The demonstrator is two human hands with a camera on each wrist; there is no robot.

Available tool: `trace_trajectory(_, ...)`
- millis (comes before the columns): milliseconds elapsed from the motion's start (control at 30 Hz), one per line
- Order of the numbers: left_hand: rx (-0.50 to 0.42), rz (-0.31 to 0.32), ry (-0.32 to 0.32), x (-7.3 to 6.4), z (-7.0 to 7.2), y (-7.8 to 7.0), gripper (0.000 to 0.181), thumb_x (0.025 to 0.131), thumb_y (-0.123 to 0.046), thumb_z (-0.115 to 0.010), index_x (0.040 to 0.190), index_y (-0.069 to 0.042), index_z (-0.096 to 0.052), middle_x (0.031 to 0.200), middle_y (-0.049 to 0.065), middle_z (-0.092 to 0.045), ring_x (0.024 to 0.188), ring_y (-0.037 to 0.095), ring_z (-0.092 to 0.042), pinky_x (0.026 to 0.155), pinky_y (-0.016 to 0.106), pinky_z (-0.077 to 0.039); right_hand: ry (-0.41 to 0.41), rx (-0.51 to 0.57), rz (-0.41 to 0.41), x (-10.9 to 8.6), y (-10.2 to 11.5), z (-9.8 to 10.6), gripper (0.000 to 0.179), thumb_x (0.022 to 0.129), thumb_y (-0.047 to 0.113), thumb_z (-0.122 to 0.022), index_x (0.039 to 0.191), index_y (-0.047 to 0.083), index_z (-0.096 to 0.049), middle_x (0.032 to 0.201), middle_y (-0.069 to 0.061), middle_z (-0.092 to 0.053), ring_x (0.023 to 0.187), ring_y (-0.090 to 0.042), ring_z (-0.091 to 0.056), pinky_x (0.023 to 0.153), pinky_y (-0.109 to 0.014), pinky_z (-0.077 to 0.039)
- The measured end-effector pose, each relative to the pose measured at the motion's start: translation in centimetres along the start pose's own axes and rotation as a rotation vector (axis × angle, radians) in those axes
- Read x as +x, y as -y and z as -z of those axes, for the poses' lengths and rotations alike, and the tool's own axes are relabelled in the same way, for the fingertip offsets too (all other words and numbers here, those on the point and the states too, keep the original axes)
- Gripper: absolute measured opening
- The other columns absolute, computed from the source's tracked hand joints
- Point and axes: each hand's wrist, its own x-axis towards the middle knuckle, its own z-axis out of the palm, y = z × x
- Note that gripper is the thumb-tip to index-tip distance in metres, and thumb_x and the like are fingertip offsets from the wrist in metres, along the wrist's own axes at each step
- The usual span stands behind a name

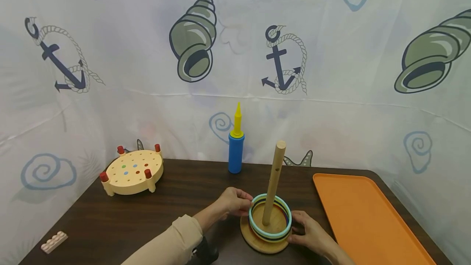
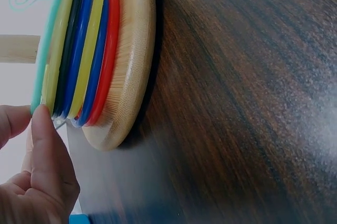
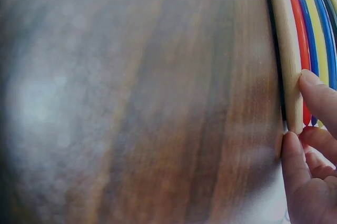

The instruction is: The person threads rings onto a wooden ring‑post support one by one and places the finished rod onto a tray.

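Note:
A wooden peg stand has a round base (image 1: 262, 248) and an upright peg (image 1: 274, 179). Several coloured rings are stacked around the peg, from a red ring (image 2: 109, 50) at the bottom to a mint-green ring (image 1: 288, 228) on top. My left hand (image 1: 232, 204) pinches the rim of the mint-green ring between thumb and finger, at the stack's far left side. On the opposite side, my right hand (image 1: 310, 232) holds the edge of the wooden base, its fingertips beside the lower rings.
An orange tray (image 1: 368, 220) lies at the right. Behind stands a blue pump (image 1: 236, 154) with a yellow nozzle. A cream pegged disc (image 1: 134, 171) on short legs sits back left, and a pale toy brick (image 1: 54, 242) lies front left. A printed curtain (image 1: 147, 117) closes the back.

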Motion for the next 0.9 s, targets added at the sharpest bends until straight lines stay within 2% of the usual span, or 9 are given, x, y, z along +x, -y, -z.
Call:
trace_trajectory(200, -0.004, 0.017, -0.005, 0.0, 0.1, 0.1, 0.013, 0.083, 0.000, -0.065, 0.096, 0.004, -0.067, 0.079, 0.006, -0.061, 0.062, 0.009, -0.060, 0.064, 0.030, -0.058, 0.008, 0.012, -0.013, 0.0, 0.1, 0.0, 0.059, 0.078, 0.020, -0.077, 0.124, -0.009, -0.053, 0.126, -0.027, -0.044, 0.111, 0.008, -0.042, 0.090, -0.032, -0.051)
trace_trajectory(367, -0.016, 0.023, -0.006, -0.1, 0.0, 0.2, 0.014, 0.083, 0.000, -0.066, 0.097, 0.004, -0.067, 0.079, 0.006, -0.061, 0.061, 0.009, -0.060, 0.064, 0.030, -0.058, 0.013, 0.008, -0.025, 0.0, 0.2, 0.0, 0.061, 0.078, 0.021, -0.077, 0.125, -0.009, -0.052, 0.127, -0.027, -0.044, 0.118, -0.018, -0.048, 0.090, -0.032, -0.051)
trace_trajectory(400, -0.016, 0.022, -0.004, -0.1, 0.1, 0.3, 0.015, 0.083, 0.000, -0.066, 0.097, 0.004, -0.066, 0.080, 0.006, -0.061, 0.062, 0.009, -0.060, 0.064, 0.031, -0.058, 0.013, 0.008, -0.026, 0.0, 0.2, 0.0, 0.062, 0.078, 0.021, -0.077, 0.125, -0.009, -0.052, 0.127, -0.027, -0.044, 0.119, -0.020, -0.048, 0.090, -0.032, -0.051)
trace_trajectory(467, -0.016, 0.017, -0.002, -0.1, 0.1, 0.4, 0.016, 0.083, -0.002, -0.067, 0.098, 0.003, -0.066, 0.081, 0.006, -0.062, 0.063, 0.010, -0.061, 0.066, 0.032, -0.058, 0.014, 0.013, -0.024, 0.0, 0.2, 0.0, 0.062, 0.078, 0.021, -0.077, 0.125, -0.010, -0.052, 0.127, -0.027, -0.044, 0.118, -0.012, -0.048, 0.090, -0.032, -0.051)
trace_trajectory(533, -0.015, -0.002, -0.015, -0.2, 0.2, 0.5, 0.017, 0.083, -0.005, -0.068, 0.098, 0.002, -0.065, 0.082, 0.006, -0.062, 0.066, 0.011, -0.062, 0.066, 0.034, -0.058, 0.013, 0.020, -0.020, 0.0, 0.1, 0.0, 0.062, 0.078, 0.021, -0.077, 0.125, -0.010, -0.052, 0.127, -0.028, -0.044, 0.114, 0.003, -0.045, 0.090, -0.032, -0.051)
trace_trajectory(633, -0.024, -0.087, -0.060, -0.1, 0.3, 0.5, 0.021, 0.083, -0.013, -0.070, 0.099, 0.001, -0.064, 0.084, 0.004, -0.063, 0.071, 0.012, -0.061, 0.067, 0.036, -0.058, 0.012, 0.027, -0.015, 0.0, 0.0, -0.1, 0.062, 0.078, 0.020, -0.077, 0.124, -0.011, -0.052, 0.127, -0.029, -0.043, 0.106, 0.018, -0.037, 0.090, -0.032, -0.051)
trace_trajectory(733, -0.078, -0.221, -0.086, 0.0, 0.3, 0.2, 0.029, 0.085, -0.020, -0.070, 0.104, 0.000, -0.063, 0.087, 0.004, -0.064, 0.079, 0.015, -0.062, 0.071, 0.039, -0.058, 0.006, 0.018, -0.012, 0.0, 0.0, -0.1, 0.062, 0.077, 0.019, -0.077, 0.124, -0.011, -0.052, 0.126, -0.028, -0.044, 0.106, 0.019, -0.036, 0.090, -0.032, -0.051)
trace_trajectory(800, -0.125, -0.306, -0.068, -0.1, 0.1, -0.2, 0.034, 0.086, -0.024, -0.070, 0.108, 0.000, -0.062, 0.092, 0.005, -0.065, 0.083, 0.015, -0.062, 0.076, 0.041, -0.057, 0.002, 0.014, -0.014, 0.0, 0.0, 0.0, 0.061, 0.077, 0.019, -0.077, 0.124, -0.011, -0.052, 0.126, -0.028, -0.045, 0.106, 0.018, -0.036, 0.090, -0.032, -0.051)
trace_trajectory(900, -0.169, -0.422, -0.009, -0.4, -0.4, -1.1, 0.037, 0.087, -0.023, -0.068, 0.114, 0.000, -0.060, 0.102, 0.010, -0.065, 0.090, 0.014, -0.062, 0.082, 0.036, -0.055, -0.003, 0.014, -0.005, -0.1, 0.0, -0.1, 0.061, 0.077, 0.017, -0.077, 0.124, -0.012, -0.052, 0.126, -0.029, -0.045, 0.107, 0.018, -0.036, 0.089, -0.032, -0.051)
